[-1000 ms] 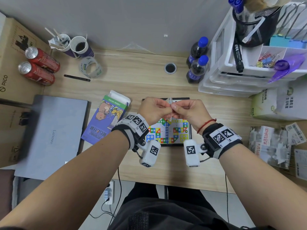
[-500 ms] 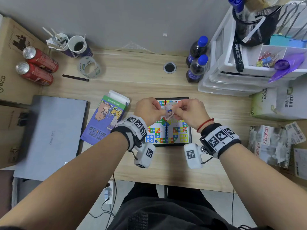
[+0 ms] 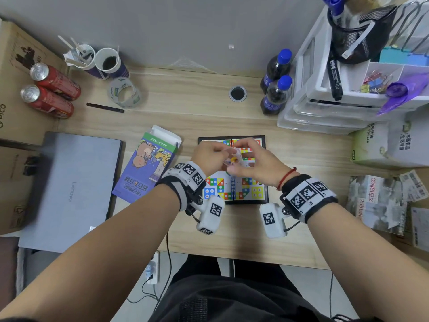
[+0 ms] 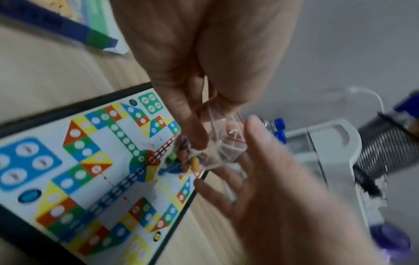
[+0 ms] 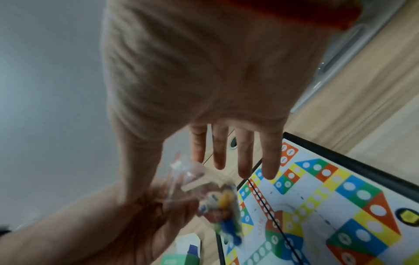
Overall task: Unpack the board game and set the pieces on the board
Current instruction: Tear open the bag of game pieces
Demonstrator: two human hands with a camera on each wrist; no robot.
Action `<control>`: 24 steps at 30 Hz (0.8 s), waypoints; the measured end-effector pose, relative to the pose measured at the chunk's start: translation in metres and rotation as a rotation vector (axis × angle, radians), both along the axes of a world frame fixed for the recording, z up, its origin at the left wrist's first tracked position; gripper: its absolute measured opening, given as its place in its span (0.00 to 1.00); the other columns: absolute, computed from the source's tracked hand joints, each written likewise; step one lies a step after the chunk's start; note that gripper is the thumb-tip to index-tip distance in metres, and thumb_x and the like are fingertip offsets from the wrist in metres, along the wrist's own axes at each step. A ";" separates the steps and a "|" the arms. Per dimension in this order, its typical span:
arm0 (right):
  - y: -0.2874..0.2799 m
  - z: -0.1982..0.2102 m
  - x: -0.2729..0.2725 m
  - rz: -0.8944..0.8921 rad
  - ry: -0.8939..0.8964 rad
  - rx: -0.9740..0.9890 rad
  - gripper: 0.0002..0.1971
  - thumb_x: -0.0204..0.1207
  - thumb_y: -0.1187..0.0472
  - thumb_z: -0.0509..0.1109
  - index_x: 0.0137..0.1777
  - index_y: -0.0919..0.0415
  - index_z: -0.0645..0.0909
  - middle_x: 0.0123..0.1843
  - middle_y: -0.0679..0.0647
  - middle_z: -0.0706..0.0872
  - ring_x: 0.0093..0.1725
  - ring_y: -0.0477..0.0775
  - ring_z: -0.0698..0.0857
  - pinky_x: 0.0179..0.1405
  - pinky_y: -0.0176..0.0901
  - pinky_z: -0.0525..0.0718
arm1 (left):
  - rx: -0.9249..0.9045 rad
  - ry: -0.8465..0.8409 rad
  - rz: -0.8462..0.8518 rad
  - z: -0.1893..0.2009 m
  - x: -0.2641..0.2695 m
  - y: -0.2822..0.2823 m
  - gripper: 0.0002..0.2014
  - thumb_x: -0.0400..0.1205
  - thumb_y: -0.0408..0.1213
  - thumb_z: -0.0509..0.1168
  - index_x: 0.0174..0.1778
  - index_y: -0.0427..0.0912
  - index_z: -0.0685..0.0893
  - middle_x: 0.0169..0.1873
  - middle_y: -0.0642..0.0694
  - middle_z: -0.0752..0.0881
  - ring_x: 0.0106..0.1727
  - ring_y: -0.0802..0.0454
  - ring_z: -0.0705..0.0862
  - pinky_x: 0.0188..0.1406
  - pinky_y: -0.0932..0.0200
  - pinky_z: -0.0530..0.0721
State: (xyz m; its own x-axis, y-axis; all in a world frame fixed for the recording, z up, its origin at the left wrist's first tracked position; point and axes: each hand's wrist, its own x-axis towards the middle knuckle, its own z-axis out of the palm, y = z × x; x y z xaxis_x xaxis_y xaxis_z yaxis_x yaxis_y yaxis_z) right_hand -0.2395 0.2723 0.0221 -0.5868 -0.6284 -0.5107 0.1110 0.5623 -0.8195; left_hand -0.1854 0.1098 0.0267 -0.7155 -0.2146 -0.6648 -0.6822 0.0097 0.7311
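Bag (image 4: 213, 143) of pieces: frame centre, above board (image 3: 234, 191), long axis hanging down | my left hand (image 3: 209, 154) pinches its top | my right hand (image 3: 253, 163) fingers straight, spread | bare desk (image 3: 185, 98) above board.

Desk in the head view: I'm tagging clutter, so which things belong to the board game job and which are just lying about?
Job:
- board
- bag of pieces, pinched by left hand; right hand open beside it
- game box

Lying about:
- laptop
- red cans
- tape roll
- cola bottles
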 end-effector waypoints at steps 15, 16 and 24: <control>0.001 -0.030 0.015 0.068 0.322 0.238 0.14 0.65 0.59 0.78 0.50 0.55 0.80 0.42 0.50 0.82 0.41 0.50 0.79 0.45 0.39 0.76 | 0.440 -0.232 0.383 -0.040 0.011 0.005 0.23 0.87 0.51 0.55 0.64 0.37 0.84 0.56 0.38 0.88 0.54 0.40 0.86 0.53 0.47 0.87; 0.000 -0.027 0.014 0.079 0.350 0.229 0.17 0.64 0.58 0.79 0.53 0.55 0.81 0.47 0.50 0.81 0.44 0.49 0.77 0.48 0.39 0.75 | 0.534 -0.247 0.427 -0.042 0.011 0.008 0.27 0.87 0.54 0.53 0.66 0.34 0.83 0.56 0.37 0.87 0.54 0.39 0.86 0.50 0.47 0.88; 0.000 -0.001 0.001 0.135 0.466 0.087 0.22 0.62 0.65 0.78 0.56 0.52 0.82 0.53 0.45 0.79 0.32 0.39 0.81 0.41 0.26 0.77 | 0.742 -0.263 0.608 -0.043 -0.002 0.026 0.22 0.88 0.48 0.53 0.65 0.32 0.78 0.48 0.39 0.87 0.39 0.45 0.82 0.29 0.58 0.84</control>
State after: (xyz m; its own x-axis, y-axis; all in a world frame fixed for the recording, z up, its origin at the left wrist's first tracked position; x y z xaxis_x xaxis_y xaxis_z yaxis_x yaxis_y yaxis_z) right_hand -0.2390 0.2720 0.0207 -0.6813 -0.6814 -0.2674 -0.3347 0.6149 -0.7141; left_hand -0.1876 0.1356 -0.0163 -0.4326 0.0383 -0.9008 -0.5603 -0.7941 0.2354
